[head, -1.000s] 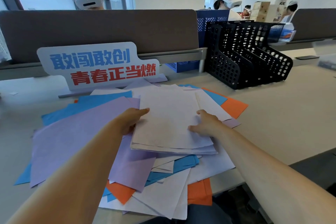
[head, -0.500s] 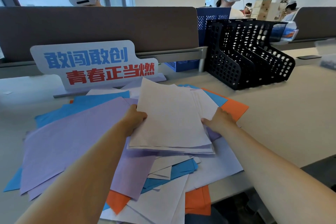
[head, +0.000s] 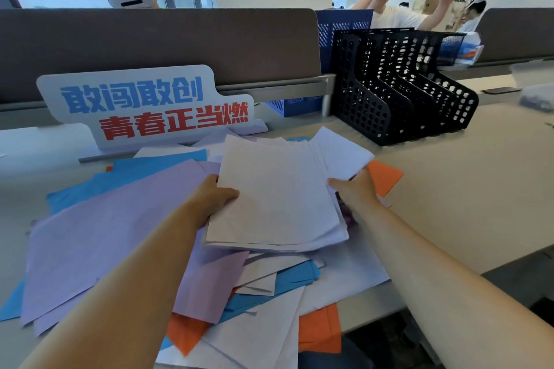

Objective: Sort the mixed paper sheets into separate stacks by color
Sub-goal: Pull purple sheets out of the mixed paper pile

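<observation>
A bundle of white sheets (head: 275,192) is tilted up above the mixed pile, its far edge raised. My left hand (head: 209,198) grips the bundle's left edge, thumb on top. My right hand (head: 355,190) holds its right edge, with a few sheets fanned out past the fingers. Beneath lie large purple sheets (head: 114,228), blue sheets (head: 156,165), orange sheets (head: 385,175) and more white sheets (head: 263,329), all overlapping and spilling over the desk's near edge.
A white sign with blue and red characters (head: 150,105) stands behind the pile. A black perforated file rack (head: 398,84) stands at the back right, with bare desk surface (head: 464,189) to the right. A grey partition (head: 180,45) closes the back; people in headsets sit beyond.
Both hands have lifted the white bundle off the pile and tilted its far edge up. My right hand slid from the top of the bundle to its right edge.
</observation>
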### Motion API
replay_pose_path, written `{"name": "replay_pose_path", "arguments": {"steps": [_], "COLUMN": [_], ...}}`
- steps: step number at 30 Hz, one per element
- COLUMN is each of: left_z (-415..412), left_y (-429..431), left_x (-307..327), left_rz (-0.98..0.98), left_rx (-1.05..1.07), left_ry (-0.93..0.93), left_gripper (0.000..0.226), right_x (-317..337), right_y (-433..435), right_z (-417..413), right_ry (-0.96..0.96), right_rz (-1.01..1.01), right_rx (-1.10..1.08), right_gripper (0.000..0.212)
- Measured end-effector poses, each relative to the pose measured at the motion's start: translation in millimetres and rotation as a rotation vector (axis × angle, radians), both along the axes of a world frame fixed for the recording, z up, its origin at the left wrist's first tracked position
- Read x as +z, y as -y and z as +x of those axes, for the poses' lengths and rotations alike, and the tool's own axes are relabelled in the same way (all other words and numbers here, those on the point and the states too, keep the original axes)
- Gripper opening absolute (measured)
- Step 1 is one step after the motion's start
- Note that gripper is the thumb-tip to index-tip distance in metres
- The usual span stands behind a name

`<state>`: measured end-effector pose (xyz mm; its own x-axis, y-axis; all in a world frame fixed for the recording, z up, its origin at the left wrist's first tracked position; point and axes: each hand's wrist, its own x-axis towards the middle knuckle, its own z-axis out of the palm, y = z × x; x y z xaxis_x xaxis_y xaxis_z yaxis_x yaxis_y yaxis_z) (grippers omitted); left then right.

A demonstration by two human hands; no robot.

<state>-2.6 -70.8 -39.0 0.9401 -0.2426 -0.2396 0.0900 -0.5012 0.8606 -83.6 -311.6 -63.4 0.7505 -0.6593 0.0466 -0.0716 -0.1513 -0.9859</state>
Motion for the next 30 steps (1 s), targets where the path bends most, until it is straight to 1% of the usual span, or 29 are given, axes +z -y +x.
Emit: {"name": "replay_pose_path", "arguments": {"steps": [1, 2, 3, 4, 6, 7, 9, 10, 12, 13, 14, 15, 16, 17, 18, 19, 20, 22, 23, 25, 27, 28, 29, 30], "left_z": [0, 1, 2, 4, 4, 5, 6, 4, 4, 4, 2, 2, 2, 2, 3, 4, 7, 16, 17, 17, 12, 10, 10, 11], "left_y": [-1, -2, -4, -5, -8, -9, -10, -9, -9, -10, -11, -13, -14, -15, -17, -18, -20, -22, -22, -21, -18, -17, -16, -16], "left_x": [1, 1, 1, 2, 3, 2, 3, 4, 5, 4, 4, 3, 2, 2, 1, 1, 0, -3, -3, -3, 0, 0, 0, -2], "left_rz": [-0.001, -0.009, -0.019, -0.026, -0.032, -0.034, -0.042, -0.044, -0.035, -0.021, -0.019, -0.065, -0.165, -0.297, -0.428, -0.502, -0.547, -0.604, -0.613, -0.554, -0.391, -0.300, -0.187, -0.067], "left_rx": [0.001, 0.006, 0.013, 0.021, 0.026, 0.025, 0.015, 0.006, 0.004, 0.000, -0.017, -0.033, -0.029, -0.007, 0.034, 0.081, 0.102, 0.073, 0.051, 0.011, -0.013, -0.027, -0.031, -0.042], "left_ry": [-0.018, -0.033, -0.046, -0.048, -0.055, -0.063, -0.072, -0.063, -0.011, 0.011, 0.029, 0.023, -0.012, -0.080, -0.145, -0.193, -0.234, -0.308, -0.338, -0.361, -0.319, -0.266, -0.177, -0.084], "left_gripper": [0.036, 0.035, 0.035, 0.035, 0.036, 0.037, 0.041, 0.045, 0.059, 0.066, 0.066, 0.059, 0.047, 0.035, 0.034, 0.042, 0.054, 0.074, 0.077, 0.071, 0.054, 0.048, 0.047, 0.051], "right_x": [3, 6, 8, 13, 21, 27, 43, 52, 68, 72, 73, 70, 62, 53, 41, 29, 20, 10, 8, 4, 5, 4, 4, 2], "right_y": [-1, -2, 0, 1, 9, 13, 14, 12, 1, -5, -12, -17, -18, -19, -19, -16, -14, -11, -10, -11, -15, -17, -19, -21], "right_z": [0, -1, 0, 0, 2, 2, 0, -2, -1, 1, 3, 4, 6, 5, 4, 2, -3, -14, -18, -22, -23, -21, -20, -18], "right_ry": [0.020, 0.005, -0.016, -0.035, -0.027, 0.025, 0.213, 0.318, 0.485, 0.535, 0.551, 0.540, 0.487, 0.402, 0.308, 0.215, 0.117, -0.057, -0.130, -0.200, -0.201, -0.196, -0.200, -0.205], "right_rz": [0.111, 0.185, 0.212, 0.196, 0.097, 0.057, -0.006, -0.068, -0.257, -0.370, -0.478, -0.572, -0.653, -0.711, -0.742, -0.749, -0.729, -0.596, -0.577, -0.610, -0.641, -0.661, -0.682, -0.701], "right_rx": [-0.027, -0.051, -0.074, -0.121, -0.281, -0.359, -0.445, -0.458, -0.403, -0.313, -0.180, -0.025, 0.127, 0.258, 0.362, 0.438, 0.501, 0.603, 0.642, 0.672, 0.655, 0.656, 0.672, 0.687], "right_gripper": [0.012, 0.010, 0.006, 0.004, 0.023, 0.027, 0.030, 0.030, 0.029, 0.029, 0.029, 0.028, 0.029, 0.034, 0.041, 0.047, 0.047, 0.037, 0.034, 0.032, 0.028, 0.029, 0.030, 0.031]}}
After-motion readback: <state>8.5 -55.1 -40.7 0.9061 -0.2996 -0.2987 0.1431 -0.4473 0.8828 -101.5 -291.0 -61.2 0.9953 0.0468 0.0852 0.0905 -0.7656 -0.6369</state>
